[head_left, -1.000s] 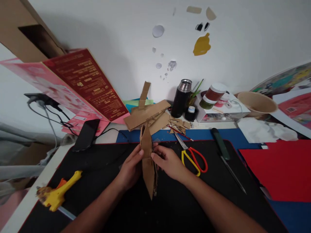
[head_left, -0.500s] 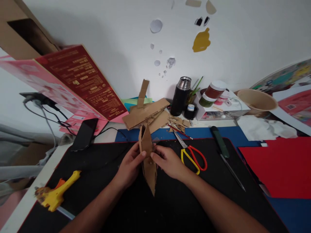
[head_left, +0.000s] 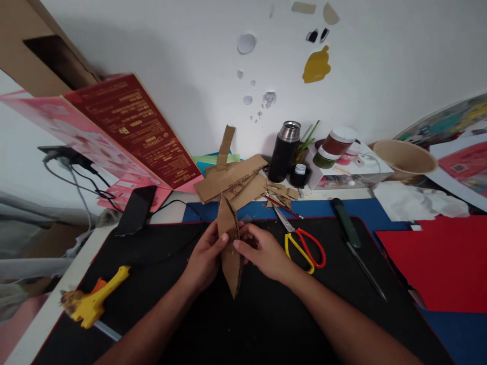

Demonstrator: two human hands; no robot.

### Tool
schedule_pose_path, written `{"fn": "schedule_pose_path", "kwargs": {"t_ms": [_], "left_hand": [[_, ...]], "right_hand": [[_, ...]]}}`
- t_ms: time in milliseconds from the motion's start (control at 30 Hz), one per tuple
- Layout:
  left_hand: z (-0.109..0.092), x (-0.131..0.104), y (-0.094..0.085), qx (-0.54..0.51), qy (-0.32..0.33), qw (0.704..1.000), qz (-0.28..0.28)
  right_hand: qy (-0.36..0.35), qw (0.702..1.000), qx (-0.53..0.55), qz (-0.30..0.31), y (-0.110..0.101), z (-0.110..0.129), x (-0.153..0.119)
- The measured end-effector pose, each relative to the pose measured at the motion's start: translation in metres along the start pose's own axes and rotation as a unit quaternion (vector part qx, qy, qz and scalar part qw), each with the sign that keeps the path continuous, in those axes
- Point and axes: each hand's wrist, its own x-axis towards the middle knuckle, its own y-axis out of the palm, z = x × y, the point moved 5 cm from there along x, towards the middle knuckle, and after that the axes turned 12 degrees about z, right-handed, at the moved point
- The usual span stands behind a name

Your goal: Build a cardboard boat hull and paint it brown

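One card [head_left: 229,266], pointed at both ends, its long axis running away from the body, held over the black mat [head_left: 247,334] nearer than the scraps [head_left: 234,180]: best handled, by judgement, with light, even pressure near mid-length, edges aligned and the tips spared from bending. Left hand [head_left: 201,261], thumb on the near face, and right hand [head_left: 266,253], thumb at the right edge, both pinching the card, far-side fingertips partly hidden. Two bare forearms, slanting inward from the lower corners, wrists apart, hands facing across the card.
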Motion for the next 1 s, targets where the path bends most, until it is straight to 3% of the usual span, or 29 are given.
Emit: {"fn": "schedule_pose_path", "kwargs": {"t_ms": [333, 600, 800, 1000], "left_hand": [[0.0059, -0.0037, -0.0043, 0.05, -0.008, 0.999, -0.01], [0.0052, -0.0061, -0.0023, 0.009, -0.021, 1.0, -0.017], [0.0015, -0.0036, 0.0036, -0.012, -0.014, 1.0, 0.015], [0.0033, -0.0057, -0.0007, 0.009, -0.005, 1.0, -0.007]], "right_hand": [[0.0, 0.999, -0.044, -0.015, 0.0001, 0.0039, 0.0015], [0.012, 0.998, -0.051, -0.018, -0.0009, 0.0068, 0.0011], [0.007, 0.999, -0.033, -0.009, -0.0008, 0.0081, 0.0014], [-0.002, 0.999, -0.041, -0.009, -0.001, 0.0102, 0.0003]]}}
